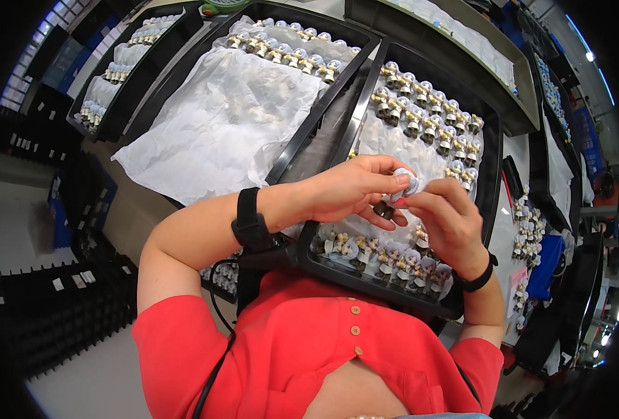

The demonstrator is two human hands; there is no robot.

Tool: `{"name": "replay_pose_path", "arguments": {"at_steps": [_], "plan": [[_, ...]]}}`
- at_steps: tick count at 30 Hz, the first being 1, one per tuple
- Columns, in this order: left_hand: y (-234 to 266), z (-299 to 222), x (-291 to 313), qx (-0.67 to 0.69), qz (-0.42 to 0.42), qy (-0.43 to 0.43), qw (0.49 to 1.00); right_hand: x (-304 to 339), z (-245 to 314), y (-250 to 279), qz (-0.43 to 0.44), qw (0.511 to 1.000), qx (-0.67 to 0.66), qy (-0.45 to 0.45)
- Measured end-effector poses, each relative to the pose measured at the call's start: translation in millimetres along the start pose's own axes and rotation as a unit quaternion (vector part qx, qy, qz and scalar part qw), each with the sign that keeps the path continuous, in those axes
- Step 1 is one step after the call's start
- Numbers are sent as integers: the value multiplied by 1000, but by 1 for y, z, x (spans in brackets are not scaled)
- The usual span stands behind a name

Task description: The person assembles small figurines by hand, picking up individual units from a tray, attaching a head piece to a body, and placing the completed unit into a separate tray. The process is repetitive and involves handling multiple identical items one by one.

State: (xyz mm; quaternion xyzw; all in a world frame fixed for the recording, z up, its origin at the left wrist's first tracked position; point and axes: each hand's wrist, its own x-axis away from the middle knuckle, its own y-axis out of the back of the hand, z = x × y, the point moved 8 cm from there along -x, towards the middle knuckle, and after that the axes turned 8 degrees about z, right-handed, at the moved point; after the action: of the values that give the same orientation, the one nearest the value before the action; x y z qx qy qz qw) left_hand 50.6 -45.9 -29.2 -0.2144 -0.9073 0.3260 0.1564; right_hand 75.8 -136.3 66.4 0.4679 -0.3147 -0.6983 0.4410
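My left hand [348, 187] is closed round a small figurine [409, 184] with a pale bluish-white head and a dark base, held above the right-hand black tray [355, 274]. Opposite it, my right hand [453, 218] has its fingers pinched together close against the figurine's front. A bit of red [399, 202] shows at those fingertips; whether it is a nail or a small held piece I cannot make out. Below and beyond my hands, rows of similar figurines [432, 126] stand in the tray on white sheeting.
Left of this tray lies another black tray with crumpled white sheeting [219, 115] and more figurines [288, 56]. A narrow tray [142, 77] stands farther left. At the back is a grey-green bin [456, 52]. Loose figurines [527, 230] and a blue box [548, 265] lie right. Stacked black crates [65, 307] rise at left.
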Motion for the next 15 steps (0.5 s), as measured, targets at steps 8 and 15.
{"name": "replay_pose_path", "arguments": {"at_steps": [8,15], "plan": [[2,0,0,-6,-7,2,1000,2,1,6,-20,1000,8,-5],[-1,0,0,-4,1,2,1000,-1,2,-1,-11,1000,-8,8]]}}
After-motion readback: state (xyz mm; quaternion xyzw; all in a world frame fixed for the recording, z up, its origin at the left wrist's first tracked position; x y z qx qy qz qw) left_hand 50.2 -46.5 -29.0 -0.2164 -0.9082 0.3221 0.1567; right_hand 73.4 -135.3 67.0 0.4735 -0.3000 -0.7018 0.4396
